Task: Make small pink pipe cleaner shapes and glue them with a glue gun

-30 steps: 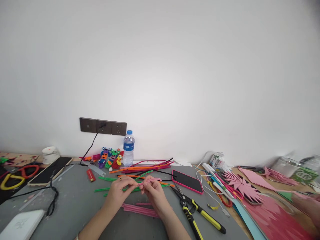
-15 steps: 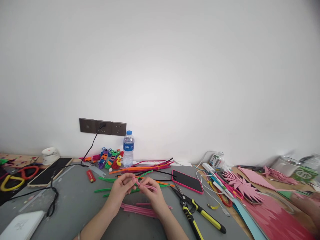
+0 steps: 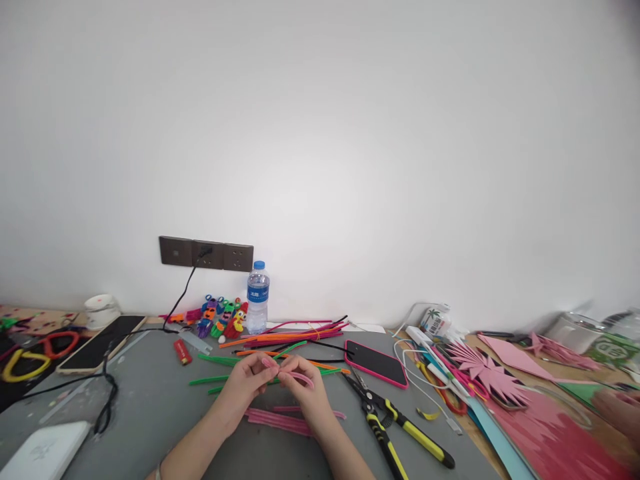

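Between my hands is a bent pink pipe cleaner (image 3: 302, 379), its loop showing at the right fingers. My left hand (image 3: 249, 381) is closed, its fingertips pinching the pink piece's left end. The thumb and forefinger of my right hand (image 3: 303, 385) are closed on the same piece, and the two hands' fingertips meet. Below them, pink pipe cleaners (image 3: 280, 421) lie on the grey mat (image 3: 150, 407), partly hidden by my right wrist. Green pipe cleaners (image 3: 206, 381) lie behind and left of my hands.
Pliers (image 3: 385, 427) and a pink-edged phone (image 3: 377, 364) lie right of my hands. A bottle (image 3: 258, 300) and small figures (image 3: 225, 320) stand at the back. Orange and magenta pipe cleaners (image 3: 295, 333) lie near the wall. Another person's hand (image 3: 620, 410) is at far right.
My fingertips have shifted slightly around the pink piece, and less of it shows between them. At the far right, the other person's hand has moved a little to the right.
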Demonstrator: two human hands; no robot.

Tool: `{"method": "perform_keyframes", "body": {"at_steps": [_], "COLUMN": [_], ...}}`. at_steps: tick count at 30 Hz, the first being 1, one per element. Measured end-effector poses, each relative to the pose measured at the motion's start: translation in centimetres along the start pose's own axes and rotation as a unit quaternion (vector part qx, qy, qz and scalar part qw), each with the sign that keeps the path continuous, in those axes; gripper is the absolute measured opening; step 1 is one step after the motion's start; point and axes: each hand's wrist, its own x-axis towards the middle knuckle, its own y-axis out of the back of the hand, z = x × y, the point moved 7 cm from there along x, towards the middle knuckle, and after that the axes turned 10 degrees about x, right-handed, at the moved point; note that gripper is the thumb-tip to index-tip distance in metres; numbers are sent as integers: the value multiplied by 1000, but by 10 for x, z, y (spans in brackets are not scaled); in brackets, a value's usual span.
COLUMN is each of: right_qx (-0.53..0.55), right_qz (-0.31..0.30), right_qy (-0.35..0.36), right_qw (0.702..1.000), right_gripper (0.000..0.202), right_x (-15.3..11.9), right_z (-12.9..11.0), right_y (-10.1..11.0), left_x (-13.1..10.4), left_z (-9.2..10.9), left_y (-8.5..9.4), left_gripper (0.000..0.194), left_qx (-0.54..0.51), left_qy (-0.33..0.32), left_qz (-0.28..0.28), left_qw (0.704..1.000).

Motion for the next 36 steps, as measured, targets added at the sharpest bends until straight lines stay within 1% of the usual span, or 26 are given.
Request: {"method": "perform_keyframes", "body": {"at_steps": [2,5,8,11,14,16,19,21,23,26,28,32,36], "right_qx": [-6,-13,13,37,40,35,36,45,47,38,35,40,49], "right_qz": [-3,8,14,9,4,-3,-28,-45,-47,-32,-28,-19,-9], "right_qy": [-2,-11,-22,-24,-18,-19,-40,-61,-69,-68,-69,-59,-56], "right_qw": [1000,1000,1000,999,999,999,998,996,995,996,997,997,997], "right_gripper": [20,20,25,26,25,25,27,26,26,26,27,27,26], "right_x": [-1,-1,0,1,1,1,0,-1,-1,0,0,0,0], "right_z": [-1,-2,0,2,3,1,-2,-2,-4,-5,-4,-4,-1], "right_y": [-1,1,2,2,2,2,-1,-3,-2,3,4,4,3], "left_x": [2,4,4,3,3,2,0,-1,-1,1,1,-2,-3], "left_z": [0,4,12,18,21,22,21,18,17,14,11,6,3], "left_y": [3,7,9,9,7,3,-6,-10,-9,-2,-1,-6,-5], "left_gripper": [32,33,36,37,34,31,27,26,27,31,33,33,34], "left_qx": [7,17,38,72,107,113,100,93,91,76,55,26,13], "left_qy": [-4,-28,-49,-49,-47,-56,-61,-55,-51,-40,-23,5,12], "left_qz": [5,27,37,34,6,-29,-94,-122,-109,-46,-23,-29,-27], "left_qw": [1000,999,997,996,993,992,989,987,988,995,998,999,999]}}
